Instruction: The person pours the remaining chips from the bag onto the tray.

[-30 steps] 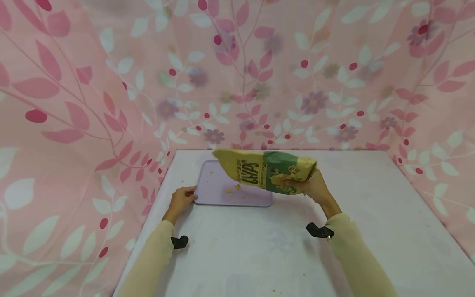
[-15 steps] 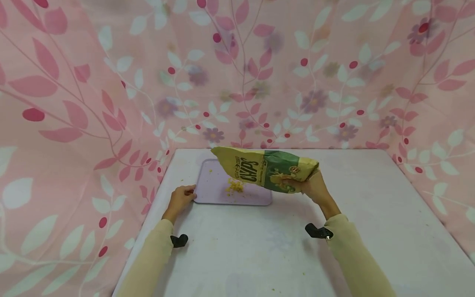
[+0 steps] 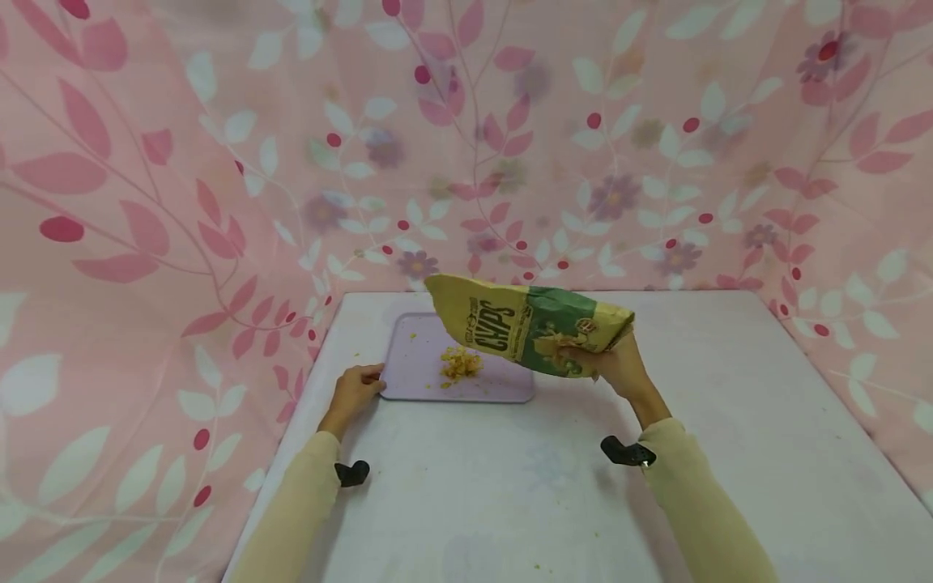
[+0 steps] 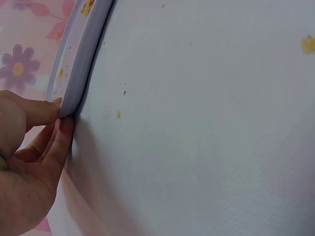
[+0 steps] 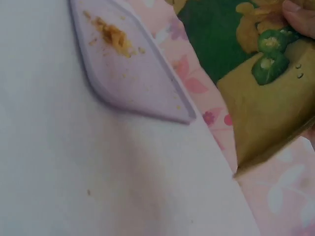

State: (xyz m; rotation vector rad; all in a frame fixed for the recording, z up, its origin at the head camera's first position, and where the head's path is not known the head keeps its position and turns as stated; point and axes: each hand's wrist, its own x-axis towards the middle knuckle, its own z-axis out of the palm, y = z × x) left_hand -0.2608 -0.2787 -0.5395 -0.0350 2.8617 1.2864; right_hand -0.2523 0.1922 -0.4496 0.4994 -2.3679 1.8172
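Observation:
My right hand [image 3: 615,364] grips the bottom end of a yellow and green chip bag [image 3: 539,328], thumb across its front. The bag is held tilted above the right part of a lilac tray [image 3: 408,380], its top end pointing left. Under that end, a small heap of broken chips [image 3: 461,364] lies on the tray. My left hand [image 3: 355,393] pinches the tray's near left corner. In the left wrist view, the thumb is on the rim and the fingers [image 4: 61,142] are beneath it. The right wrist view shows the bag [image 5: 266,98] and the chip heap [image 5: 112,35].
The tray lies on a white-covered table [image 3: 554,478], toward its back left. Yellow crumbs [image 3: 537,567] are scattered on the cloth. A pink curtain [image 3: 496,146] with leaves and flowers closes off the back and sides.
Chip pieces have dropped from the bag and built up into a heap on the tray. The bag has risen slightly and shifted right. My left hand stays at the tray's corner.

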